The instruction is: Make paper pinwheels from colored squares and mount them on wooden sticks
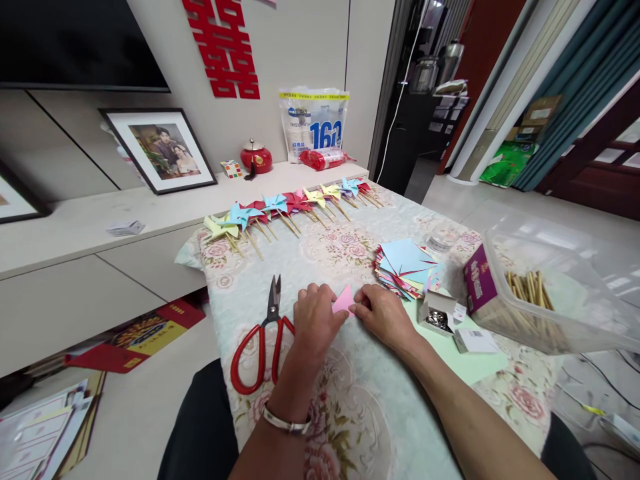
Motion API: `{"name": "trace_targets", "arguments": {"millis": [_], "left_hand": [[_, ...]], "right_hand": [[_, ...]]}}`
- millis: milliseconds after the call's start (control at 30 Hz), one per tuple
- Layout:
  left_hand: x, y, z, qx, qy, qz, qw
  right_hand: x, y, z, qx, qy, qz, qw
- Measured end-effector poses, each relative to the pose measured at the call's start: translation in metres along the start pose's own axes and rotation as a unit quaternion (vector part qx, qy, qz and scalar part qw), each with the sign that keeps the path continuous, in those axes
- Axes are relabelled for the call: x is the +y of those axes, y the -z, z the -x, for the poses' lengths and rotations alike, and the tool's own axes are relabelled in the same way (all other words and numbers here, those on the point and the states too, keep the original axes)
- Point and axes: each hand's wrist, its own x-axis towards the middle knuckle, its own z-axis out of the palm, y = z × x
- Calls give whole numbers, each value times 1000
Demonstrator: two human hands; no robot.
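My left hand (pixel 313 320) and my right hand (pixel 383 315) both press on a small pink paper piece (pixel 343 300) lying on the flowered tablecloth (pixel 300 260). The paper is folded to a point between my fingertips. Red-handled scissors (pixel 263 337) lie just left of my left hand. A stack of coloured paper squares (pixel 406 268) sits right behind my right hand. A row of finished paper pinwheels (pixel 290 208) on sticks lines the table's far edge.
A small open box of pins (pixel 437 313) and a white card (pixel 475 340) lie to the right. A clear plastic tub (pixel 560 293) holds wooden sticks and a purple box. A low cabinet (pixel 100 227) with a framed photo stands to the left.
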Motion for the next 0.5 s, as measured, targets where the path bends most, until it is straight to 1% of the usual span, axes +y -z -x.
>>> {"name": "trace_targets", "arguments": {"millis": [200,367,500], "left_hand": [[3,3,0,-9,11,23,1000],[6,8,1,-24,25,80,996],[4,6,-1,-15,15,138,990]], "right_hand": [[2,-1,-1,3,-8,-64,998],[5,-4,-5,5,-24,-132,991],[6,-5,-6,3,-25,-188,982]]}}
